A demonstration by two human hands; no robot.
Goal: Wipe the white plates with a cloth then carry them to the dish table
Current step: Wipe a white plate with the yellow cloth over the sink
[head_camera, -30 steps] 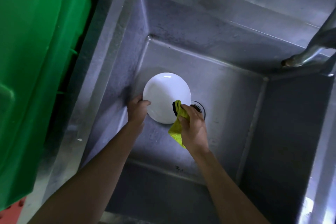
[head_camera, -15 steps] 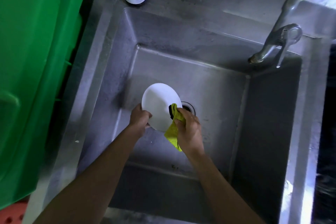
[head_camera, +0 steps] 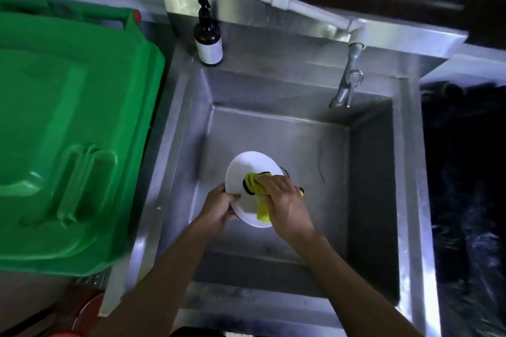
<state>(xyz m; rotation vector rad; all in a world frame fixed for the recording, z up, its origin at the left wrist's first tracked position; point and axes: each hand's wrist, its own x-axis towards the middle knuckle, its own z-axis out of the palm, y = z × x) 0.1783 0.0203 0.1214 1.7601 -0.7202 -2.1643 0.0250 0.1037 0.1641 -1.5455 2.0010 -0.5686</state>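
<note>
While left hand grips white plate, right hand presses yellow cloth

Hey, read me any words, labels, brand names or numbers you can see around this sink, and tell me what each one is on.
No text can be read.
The brown pump bottle at the sink's back left corner has a white label: it looks blank or too blurred to read.
Green bin, white plate, yellow cloth, faucet: no writing visible.
</note>
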